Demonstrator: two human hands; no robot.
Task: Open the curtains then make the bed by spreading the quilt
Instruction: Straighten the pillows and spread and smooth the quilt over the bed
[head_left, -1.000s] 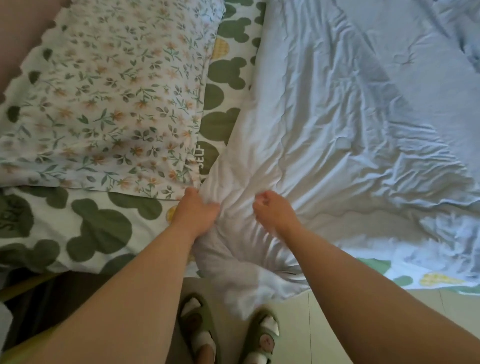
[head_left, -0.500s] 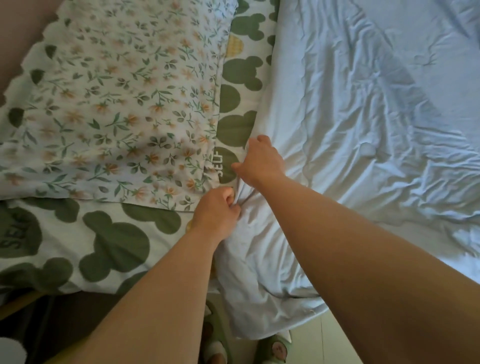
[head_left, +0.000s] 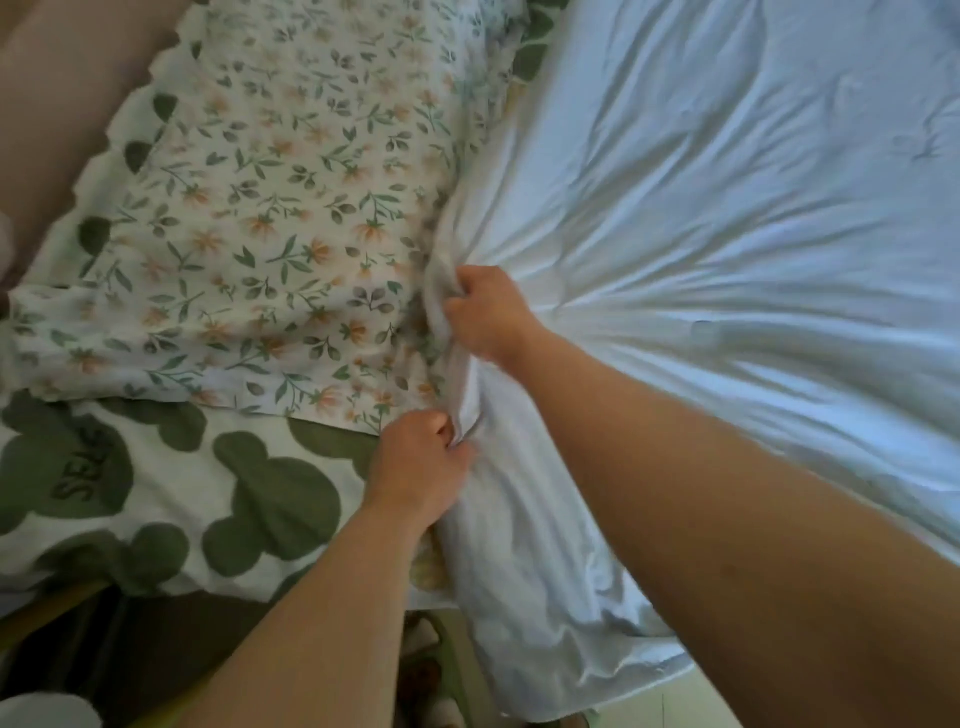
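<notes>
Both hands grasp the white quilt (head_left: 701, 218) along its edge at the head of the bed. The left hand (head_left: 421, 467) is nearer the bed's side, fingers curled tight round a gathered bunch of the fabric just below the corner of the floral pillow (head_left: 270, 234). The right hand (head_left: 488, 317) is further up the same edge, clenched on another fistful that stands up in a ridge against the pillow's side. Creases fan out from the right fist across the quilt, which covers the whole right part of the bed and hangs over the near side toward the floor. The floral pillow lies to the left of the quilt edge, touching it, on a white sheet (head_left: 182, 493) printed with green mouse-head shapes and the word SELF. A pinkish headboard (head_left: 67, 93) runs along the upper left, beyond the pillow
</notes>
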